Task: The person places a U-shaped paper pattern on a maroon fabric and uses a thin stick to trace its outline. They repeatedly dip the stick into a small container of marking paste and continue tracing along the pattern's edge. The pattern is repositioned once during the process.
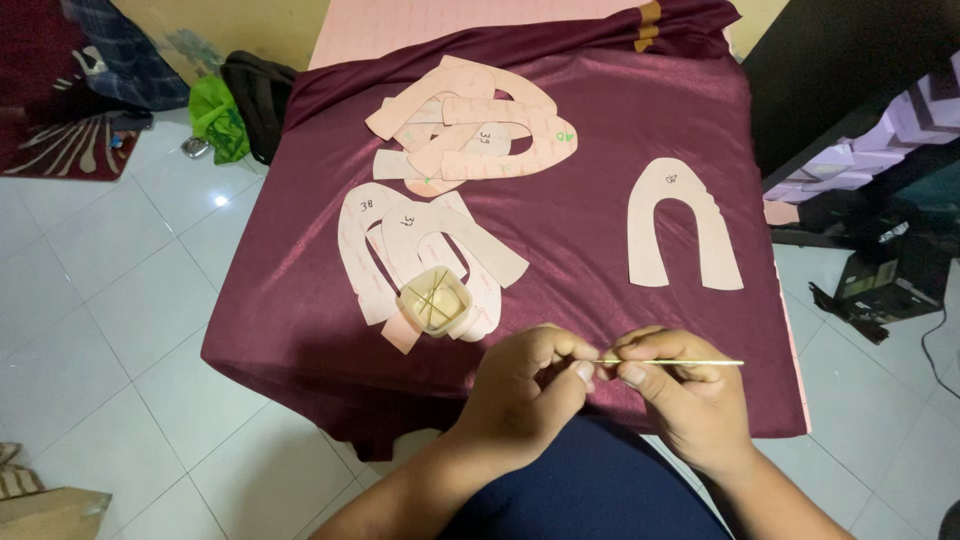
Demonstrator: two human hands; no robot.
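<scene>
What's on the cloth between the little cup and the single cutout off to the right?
Nothing: the head view shows only bare maroon cloth between the cup and the lone cutout.

thin pale straight stick [690, 362] | slender, needle-like, light-coloured | lies level, left to right | pinched between fingertips of both hands at its left part, right end sticking free | held above the near edge of a maroon satin cloth [600, 180]

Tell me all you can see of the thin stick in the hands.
The stick is thin, straight and pale, wood or metal, I cannot tell which. It lies almost level over the maroon cloth near its front edge. The right hand pinches it near its left end; the left hand meets that end, and the free end points right.
</scene>
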